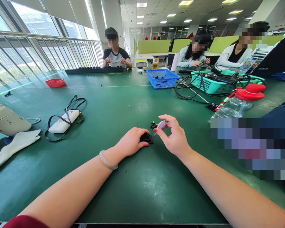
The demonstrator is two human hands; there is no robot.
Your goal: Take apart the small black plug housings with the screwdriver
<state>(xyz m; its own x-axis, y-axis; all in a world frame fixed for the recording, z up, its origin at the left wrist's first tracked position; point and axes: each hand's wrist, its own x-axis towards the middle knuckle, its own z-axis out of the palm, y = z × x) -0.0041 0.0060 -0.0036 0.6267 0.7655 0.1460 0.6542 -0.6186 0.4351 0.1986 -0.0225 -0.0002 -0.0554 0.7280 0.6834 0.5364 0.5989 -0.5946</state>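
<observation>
My left hand [132, 141] is closed around a small black plastic part [146, 138], holding it down on the green table [114, 110]. In my right hand [175, 136] is a small screwdriver [162, 125] with a translucent purplish handle, gripped between thumb and fingers. Its shaft slants down to the left, and the tip is at the right edge of the black part; whether it sits in a screw I cannot tell. Just behind the part lies a little black piece [154, 124], close to the screwdriver and touched by neither hand.
A blue basket [161, 79], a turquoise basket [210, 87] with cables, and a red tray [55, 83] stand farther back. At right is a red-lidded bottle [237, 106]; at left, a white device [64, 122] with a black strap and a cloth [17, 145]. Several people sit beyond.
</observation>
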